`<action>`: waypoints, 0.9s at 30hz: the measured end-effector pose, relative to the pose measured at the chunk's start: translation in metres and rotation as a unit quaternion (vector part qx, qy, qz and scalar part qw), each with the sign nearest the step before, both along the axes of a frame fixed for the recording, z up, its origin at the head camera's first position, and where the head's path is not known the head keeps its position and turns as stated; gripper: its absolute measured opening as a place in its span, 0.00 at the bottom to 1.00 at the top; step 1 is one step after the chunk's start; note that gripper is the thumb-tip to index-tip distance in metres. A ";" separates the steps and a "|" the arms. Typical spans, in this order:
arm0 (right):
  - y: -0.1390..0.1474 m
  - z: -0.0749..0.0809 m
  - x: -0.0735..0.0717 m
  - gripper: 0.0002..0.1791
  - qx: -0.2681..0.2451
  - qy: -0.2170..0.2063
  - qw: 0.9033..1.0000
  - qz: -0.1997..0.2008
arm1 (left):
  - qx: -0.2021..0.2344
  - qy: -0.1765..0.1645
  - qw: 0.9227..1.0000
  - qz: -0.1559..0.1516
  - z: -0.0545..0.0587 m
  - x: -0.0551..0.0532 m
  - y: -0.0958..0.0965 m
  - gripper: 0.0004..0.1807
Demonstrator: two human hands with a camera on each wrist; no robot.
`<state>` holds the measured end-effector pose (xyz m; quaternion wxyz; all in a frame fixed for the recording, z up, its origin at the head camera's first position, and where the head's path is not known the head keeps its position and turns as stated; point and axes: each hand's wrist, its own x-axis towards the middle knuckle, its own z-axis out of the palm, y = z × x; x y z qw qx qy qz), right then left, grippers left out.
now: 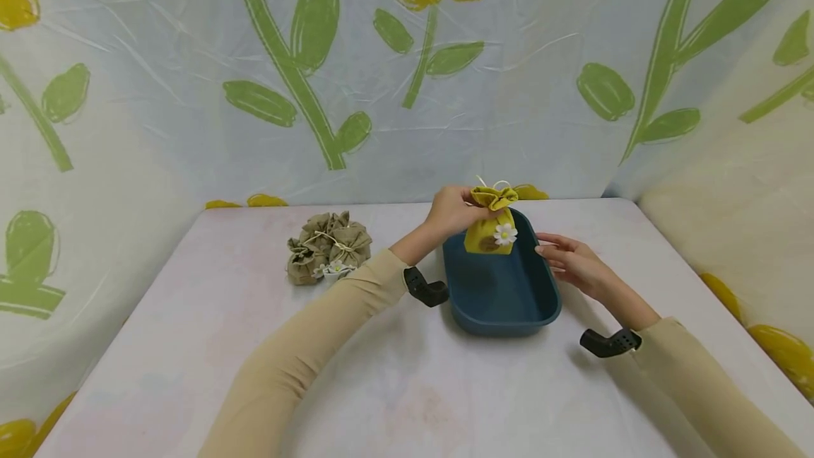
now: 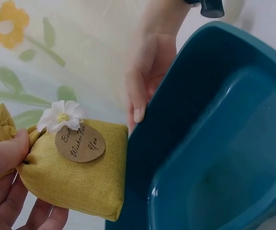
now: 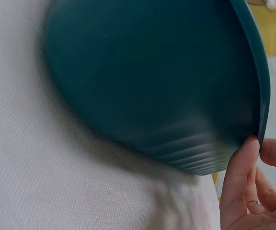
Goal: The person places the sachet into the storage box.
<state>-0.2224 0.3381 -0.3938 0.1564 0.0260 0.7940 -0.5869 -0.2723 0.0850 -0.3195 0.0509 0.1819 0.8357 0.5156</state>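
Observation:
My left hand [image 1: 454, 212] pinches the gathered neck of a yellow cloth drawstring pouch [image 2: 78, 179], holding it over the far-left part of a dark blue plastic bin [image 1: 499, 313]. A white fabric flower [image 2: 61, 116] and a round brown tag [image 2: 80, 143] with handwriting decorate the pouch. At the bin's right side, my right hand [image 1: 575, 265] has thumb and finger at the rim; the right wrist view shows fingertips [image 3: 246, 155] on either side of that edge.
Left of the bin, several olive-brown drawstring pouches [image 1: 350, 240] sit bunched together, with white flowers [image 1: 335, 268] at their front. All stand on a pale cloth-covered table [image 1: 407, 401]. Behind hangs a flower-printed curtain [image 1: 509, 112].

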 end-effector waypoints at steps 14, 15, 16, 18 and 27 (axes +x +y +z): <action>0.002 -0.004 0.001 0.39 -0.004 0.000 1.000 0.002 | -0.038 0.015 0.999 0.022 -0.022 -0.021 0.021 0.14; 0.002 -0.005 0.001 0.39 -0.004 -0.001 1.000 0.003 | -0.043 0.015 0.999 0.023 -0.022 -0.022 0.023 0.14; 0.002 -0.005 0.002 0.39 -0.004 -0.001 1.000 0.004 | -0.047 0.015 0.998 0.023 -0.022 -0.023 0.024 0.14; 0.003 -0.005 0.002 0.39 -0.006 -0.001 1.000 0.006 | -0.056 0.013 0.998 0.022 -0.022 -0.025 0.026 0.15; 0.001 -0.006 0.001 0.39 -0.006 0.005 1.000 0.001 | -0.071 0.003 0.997 0.033 -0.021 -0.036 0.032 0.15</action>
